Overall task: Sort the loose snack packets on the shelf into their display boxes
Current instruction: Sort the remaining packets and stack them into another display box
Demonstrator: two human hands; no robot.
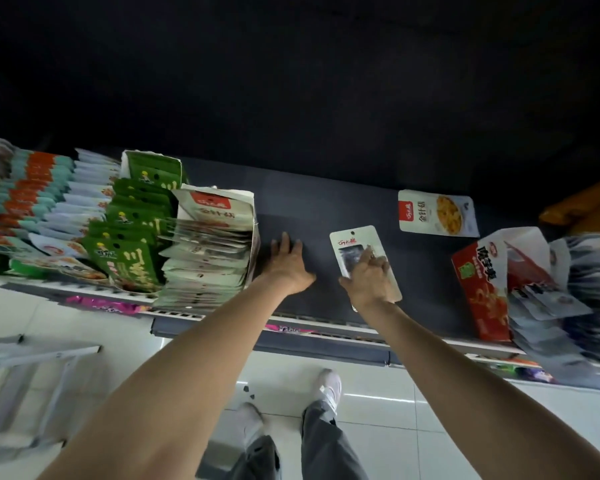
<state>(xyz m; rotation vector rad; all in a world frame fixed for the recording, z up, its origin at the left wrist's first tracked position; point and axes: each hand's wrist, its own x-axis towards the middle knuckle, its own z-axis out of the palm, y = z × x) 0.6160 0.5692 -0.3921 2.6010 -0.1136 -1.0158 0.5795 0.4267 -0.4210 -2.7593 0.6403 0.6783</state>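
My right hand [368,280] is shut on a white snack packet [352,242] with a clear window and red logo, held flat just above the dark shelf [312,209]. My left hand [288,263] is spread flat on the shelf, holding nothing, right beside a white display box [215,251] packed with matching white packets. Another loose white packet [437,213] with a yellow food picture lies farther back on the right. A red display box [482,289] holding grey-white packets stands at the right.
A green display box [136,230] of green packets stands left of the white box, with orange-teal and pale packets [39,199] beyond it. Orange bags [586,206] sit at the far right. The shelf's front rail [326,327] carries price tags. A step ladder [25,382] stands lower left.
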